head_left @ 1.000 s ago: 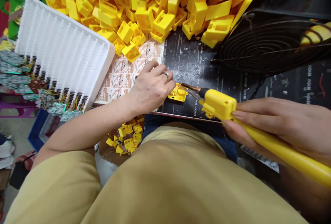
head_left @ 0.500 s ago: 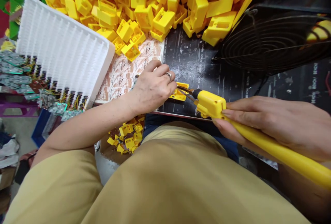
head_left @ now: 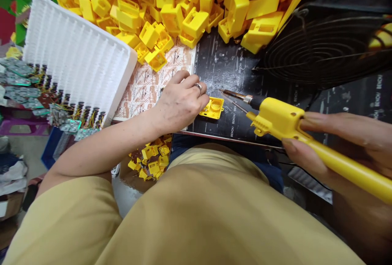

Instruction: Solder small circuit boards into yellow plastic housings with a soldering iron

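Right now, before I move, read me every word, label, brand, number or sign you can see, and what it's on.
"BENCH/": repeated in small white letters on the glossy black tabletop covering.
Too small to read: the dark marks on the brown-and-white patterned sheet.
I can read no lettering on the yellow plastic pen-shaped soldering tool or the open yellow plastic case.

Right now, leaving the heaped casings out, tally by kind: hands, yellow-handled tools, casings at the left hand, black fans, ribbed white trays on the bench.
Hands: 2 (left hand, right hand)
Yellow-handled tool: 1
Casing: 1
Black fan: 1
Ribbed white tray: 1
Total: 6
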The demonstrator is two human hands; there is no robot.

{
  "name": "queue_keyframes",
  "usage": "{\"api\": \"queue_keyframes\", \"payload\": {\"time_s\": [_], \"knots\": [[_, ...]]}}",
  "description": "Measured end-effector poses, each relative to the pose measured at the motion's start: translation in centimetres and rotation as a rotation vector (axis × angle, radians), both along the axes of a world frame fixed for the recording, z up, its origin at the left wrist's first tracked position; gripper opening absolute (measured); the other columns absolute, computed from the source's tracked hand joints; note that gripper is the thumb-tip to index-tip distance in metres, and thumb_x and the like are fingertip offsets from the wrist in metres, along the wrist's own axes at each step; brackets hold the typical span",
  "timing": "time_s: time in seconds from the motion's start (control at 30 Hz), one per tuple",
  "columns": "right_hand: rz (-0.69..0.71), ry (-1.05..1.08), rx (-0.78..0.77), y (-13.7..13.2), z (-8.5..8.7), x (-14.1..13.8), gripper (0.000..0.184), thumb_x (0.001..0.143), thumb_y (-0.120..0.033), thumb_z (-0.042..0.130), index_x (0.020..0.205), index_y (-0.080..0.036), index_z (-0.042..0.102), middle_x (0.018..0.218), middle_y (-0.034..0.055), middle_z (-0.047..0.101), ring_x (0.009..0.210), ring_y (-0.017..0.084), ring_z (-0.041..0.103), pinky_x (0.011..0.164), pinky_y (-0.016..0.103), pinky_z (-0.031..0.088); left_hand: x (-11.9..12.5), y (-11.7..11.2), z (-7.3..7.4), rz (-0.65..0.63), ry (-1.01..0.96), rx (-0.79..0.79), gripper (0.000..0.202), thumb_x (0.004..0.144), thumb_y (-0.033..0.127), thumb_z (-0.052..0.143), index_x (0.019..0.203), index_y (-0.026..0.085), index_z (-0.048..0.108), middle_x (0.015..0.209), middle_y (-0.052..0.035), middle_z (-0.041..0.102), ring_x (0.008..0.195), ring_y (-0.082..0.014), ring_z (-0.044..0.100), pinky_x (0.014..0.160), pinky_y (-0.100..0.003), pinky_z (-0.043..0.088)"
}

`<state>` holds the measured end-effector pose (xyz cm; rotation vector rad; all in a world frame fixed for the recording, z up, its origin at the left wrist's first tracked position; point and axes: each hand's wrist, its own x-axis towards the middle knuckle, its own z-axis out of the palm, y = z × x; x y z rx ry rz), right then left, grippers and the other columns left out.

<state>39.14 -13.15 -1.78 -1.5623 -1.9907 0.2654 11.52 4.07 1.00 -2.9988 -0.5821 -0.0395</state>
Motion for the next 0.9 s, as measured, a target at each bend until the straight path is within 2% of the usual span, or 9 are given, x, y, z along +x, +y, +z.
{"api": "queue_keyframes", "payload": {"time_s": [0.07, 0.17, 0.23, 0.33, 0.43, 0.5, 0.6, 0.8, 0.9], "knots": [[0.033, 0.026, 0.006, -0.3, -0.1, 0.0, 0.050, 0.098, -0.063, 0.058, 0.142, -0.041, 0.053, 0.107, -0.0015, 0.074, 0.070, 0.015, 0.071, 0.045, 0.026, 0.052, -0.2, 0.0, -0.2, -0.022, 0.003, 0.070, 0.039, 0.106, 0.023, 0.030, 0.076, 0.019, 0.054, 0.080, -0.0011, 0.058, 0.090, -0.0194, 0.063, 0.089, -0.040, 0.051], [0.018, 0.145, 0.019, -1.0, 1.0, -1.7, 0.049, 0.095, -0.061, 0.065, 0.140, -0.044, 0.054, 0.105, -0.0037, 0.073, 0.071, 0.015, 0.069, 0.049, 0.029, 0.051, -0.4, 0.1, -0.4, -0.059, -0.005, 0.175, 0.036, 0.105, 0.022, 0.033, 0.076, 0.020, 0.054, 0.081, -0.0009, 0.060, 0.086, -0.0182, 0.061, 0.086, -0.036, 0.050], [-0.286, 0.233, -0.115, -1.5, 2.0, -3.6, 0.042, 0.096, -0.060, 0.064, 0.133, -0.041, 0.062, 0.109, -0.0002, 0.072, 0.086, 0.020, 0.071, 0.061, 0.035, 0.056, -0.6, 0.1, -0.6, -0.078, 0.003, 0.222, 0.035, 0.105, 0.022, 0.035, 0.078, 0.021, 0.057, 0.083, -0.0006, 0.062, 0.086, -0.0179, 0.060, 0.085, -0.036, 0.049], [-0.341, 0.234, -0.160, -1.9, 2.8, -4.9, 0.039, 0.096, -0.061, 0.063, 0.130, -0.041, 0.065, 0.107, 0.0009, 0.072, 0.091, 0.022, 0.071, 0.066, 0.037, 0.056, -0.9, 0.0, -0.6, -0.062, -0.015, 0.201, 0.032, 0.104, 0.022, 0.039, 0.081, 0.022, 0.062, 0.087, -0.0003, 0.066, 0.086, -0.0179, 0.060, 0.086, -0.037, 0.049], [-0.180, 0.137, -0.054, -1.4, 1.9, -3.2, 0.046, 0.096, -0.056, 0.066, 0.139, -0.042, 0.058, 0.105, 0.0003, 0.072, 0.081, 0.019, 0.071, 0.057, 0.032, 0.055, -1.3, -0.1, -0.5, -0.017, -0.111, 0.068, 0.029, 0.103, 0.024, 0.044, 0.086, 0.022, 0.067, 0.095, -0.0017, 0.070, 0.089, -0.0185, 0.061, 0.092, -0.041, 0.048], [0.075, 0.047, 0.139, -0.9, 1.0, -1.2, 0.063, 0.093, -0.052, 0.071, 0.150, -0.042, 0.048, 0.103, -0.0008, 0.073, 0.071, 0.015, 0.069, 0.049, 0.028, 0.053, -1.6, -0.2, -0.3, 0.007, -0.154, -0.058, 0.026, 0.102, 0.028, 0.049, 0.087, 0.021, 0.069, 0.101, -0.0030, 0.072, 0.094, -0.0201, 0.061, 0.097, -0.044, 0.046], [0.234, -0.001, 0.177, -0.4, 0.3, 0.4, 0.070, 0.093, -0.043, 0.075, 0.155, -0.034, 0.044, 0.108, 0.0019, 0.074, 0.083, 0.014, 0.072, 0.059, 0.026, 0.058, -1.7, -0.4, 0.0, 0.060, -0.123, -0.213, 0.022, 0.097, 0.030, 0.055, 0.085, 0.021, 0.071, 0.105, -0.0039, 0.072, 0.102, -0.0241, 0.060, 0.101, -0.048, 0.044], [0.317, -0.007, 0.208, -0.3, 1.5, -1.5, 0.016, 0.099, -0.028, 0.067, 0.111, -0.020, 0.062, 0.096, 0.0036, 0.074, 0.088, 0.008, 0.069, 0.080, 0.020, 0.057, -0.5, -0.6, 0.7, 0.185, -0.003, -0.340, 0.021, 0.091, 0.028, 0.055, 0.086, 0.021, 0.074, 0.106, -0.0056, 0.071, 0.108, -0.0282, 0.059, 0.103, -0.053, 0.041], [0.301, 0.028, 0.199, 0.0, 2.0, -2.4, 0.015, 0.094, -0.020, 0.072, 0.105, -0.021, 0.062, 0.095, 0.0021, 0.072, 0.088, 0.007, 0.068, 0.086, 0.019, 0.057, -0.1, -0.4, 1.0, 0.189, 0.028, -0.347, 0.021, 0.090, 0.027, 0.055, 0.083, 0.020, 0.074, 0.104, -0.0059, 0.071, 0.109, -0.0289, 0.058, 0.103, -0.053, 0.040]]}}
